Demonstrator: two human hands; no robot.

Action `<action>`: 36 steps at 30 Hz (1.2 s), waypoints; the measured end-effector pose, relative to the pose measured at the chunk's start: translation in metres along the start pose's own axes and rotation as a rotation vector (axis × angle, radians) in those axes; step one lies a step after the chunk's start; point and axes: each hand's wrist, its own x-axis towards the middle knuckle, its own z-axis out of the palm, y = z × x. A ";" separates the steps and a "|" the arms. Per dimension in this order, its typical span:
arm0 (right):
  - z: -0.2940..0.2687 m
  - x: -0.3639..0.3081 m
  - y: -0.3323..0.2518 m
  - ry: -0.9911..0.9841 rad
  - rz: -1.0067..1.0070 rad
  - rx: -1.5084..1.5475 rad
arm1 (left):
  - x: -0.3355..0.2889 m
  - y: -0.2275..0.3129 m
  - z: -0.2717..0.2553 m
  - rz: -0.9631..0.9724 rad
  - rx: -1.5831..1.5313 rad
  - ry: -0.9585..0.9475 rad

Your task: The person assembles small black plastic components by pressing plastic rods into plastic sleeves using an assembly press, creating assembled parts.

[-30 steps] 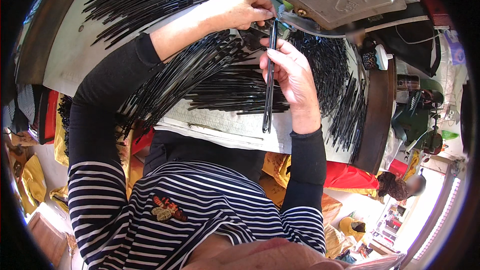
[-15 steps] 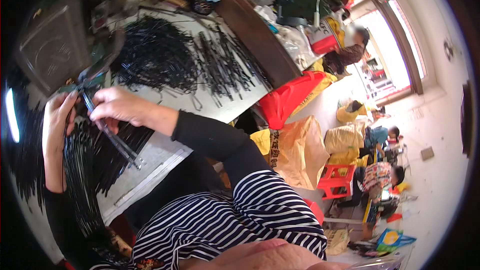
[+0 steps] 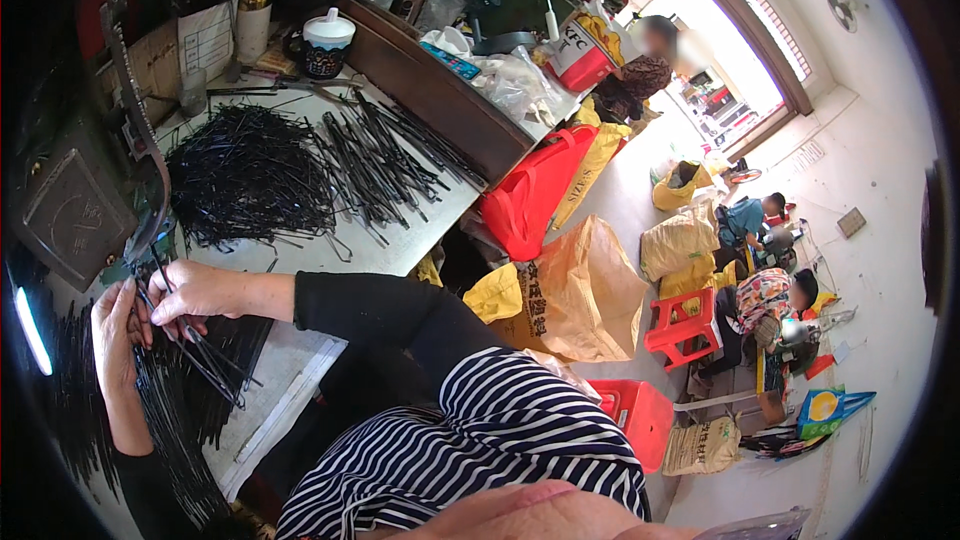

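Note:
My right hand (image 3: 195, 292) grips a small bundle of thin black rods (image 3: 205, 360) that slant down toward my lap. My left hand (image 3: 113, 332) meets it at the bundle's upper end, just below the lever of a grey bench press (image 3: 75, 202). A large heap of the same black rods (image 3: 250, 175) lies on the white worktable (image 3: 385, 245) beyond my hands. More rods spread under my left forearm at the lower left. My striped shirt fills the bottom of the view.
A dark wooden shelf (image 3: 440, 100) with a lidded cup (image 3: 327, 43), bags and clutter edges the table. On the floor to the right lie red and yellow sacks (image 3: 570, 290), a red stool (image 3: 685, 325) and a red crate (image 3: 635, 415). People sit near the bright doorway.
The view has swung far right, away from the table toward the room. My hands stayed together on the rod bundle under the press and now sit at the left edge.

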 end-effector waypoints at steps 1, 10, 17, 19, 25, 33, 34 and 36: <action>0.001 0.000 0.000 -0.010 0.008 -0.011 | 0.000 0.000 0.001 0.003 -0.001 -0.005; -0.004 0.006 0.008 0.058 0.034 0.000 | -0.009 0.014 0.007 -0.025 0.056 0.019; -0.008 0.002 0.007 0.106 0.025 0.022 | -0.012 0.028 0.016 -0.124 -0.058 -0.048; -0.005 0.004 0.006 0.096 0.022 0.000 | -0.009 0.021 0.006 -0.125 -0.050 -0.082; 0.000 0.004 -0.001 0.113 0.107 -0.060 | -0.018 0.034 0.013 -0.173 -0.094 -0.062; 0.004 0.002 -0.001 0.154 0.107 -0.044 | -0.021 0.026 0.008 -0.081 -0.013 -0.159; 0.006 0.003 -0.002 0.154 0.117 -0.056 | -0.022 0.026 0.007 -0.084 -0.018 -0.140; 0.004 0.003 -0.001 0.148 0.122 -0.063 | -0.022 0.026 0.009 -0.061 0.020 -0.121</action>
